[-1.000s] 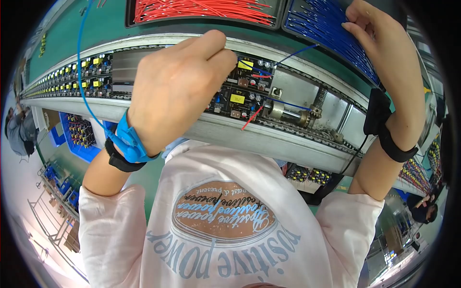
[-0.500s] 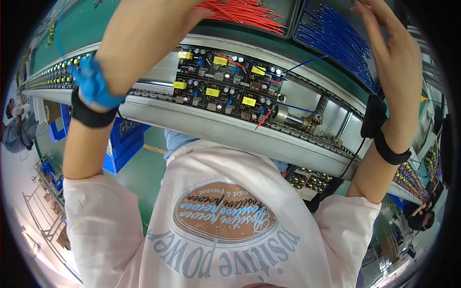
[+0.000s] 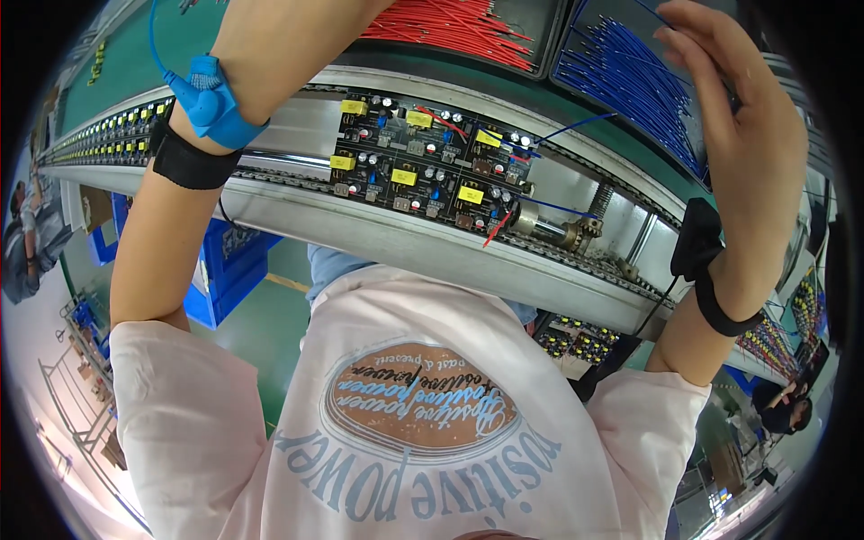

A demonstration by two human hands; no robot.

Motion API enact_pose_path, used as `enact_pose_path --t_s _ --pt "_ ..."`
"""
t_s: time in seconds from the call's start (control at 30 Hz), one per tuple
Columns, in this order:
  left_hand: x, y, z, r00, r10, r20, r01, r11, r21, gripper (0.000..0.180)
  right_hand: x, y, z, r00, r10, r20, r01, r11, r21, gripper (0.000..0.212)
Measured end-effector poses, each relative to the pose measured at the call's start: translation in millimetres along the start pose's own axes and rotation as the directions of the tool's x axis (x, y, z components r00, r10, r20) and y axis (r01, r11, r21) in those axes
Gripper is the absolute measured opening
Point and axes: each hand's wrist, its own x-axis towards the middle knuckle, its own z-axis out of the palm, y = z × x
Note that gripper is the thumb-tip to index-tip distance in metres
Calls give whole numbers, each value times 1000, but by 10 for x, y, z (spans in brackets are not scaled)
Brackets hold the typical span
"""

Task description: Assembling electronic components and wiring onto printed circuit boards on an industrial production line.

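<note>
My left hand [image 3: 288, 36] reaches up toward a tray of red wires [image 3: 459, 27]; its fingers are cut off by the top edge. A blue wrist strap [image 3: 209, 101] and a black band sit on that wrist. My right hand [image 3: 742, 117] is raised over a tray of blue wires [image 3: 621, 81], its fingertips pinched on a thin blue wire [image 3: 650, 11]. A black band is on the right wrist. Between my arms, a panel of green circuit boards [image 3: 423, 171] with yellow and black parts rests on the conveyor rail [image 3: 405, 243]; red and blue wires stick out of it.
A long row of more boards [image 3: 108, 139] runs left along the conveyor. A blue crate [image 3: 225, 270] stands under the line. Other people are at the far left [image 3: 27, 243] and lower right [image 3: 783, 409]. The floor is green.
My left hand has lifted off the circuit boards and gone up to the red wire tray, uncovering the boards. My right hand stays at the blue wires.
</note>
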Motion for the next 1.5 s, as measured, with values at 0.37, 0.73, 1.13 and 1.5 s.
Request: enact_pose_path --t_s 0.37,0.73,1.13,1.5 --pt "-65 123 -244 992 37 -121 -35 999 20 14 -83 -686 -107 980 20 200 -57 982 182 15" --pt "-889 801 -489 922 -387 2 340 808 -482 19 -102 -749 -106 919 -141 367 66 976 209 15" --pt "-1034 1197 -261 911 -389 137 390 707 -590 16 -143 -663 78 883 -210 420 159 976 152 13" --pt "-994 1297 -168 903 -424 72 378 702 -604 16 -111 -666 22 862 -220 456 153 972 180 15"
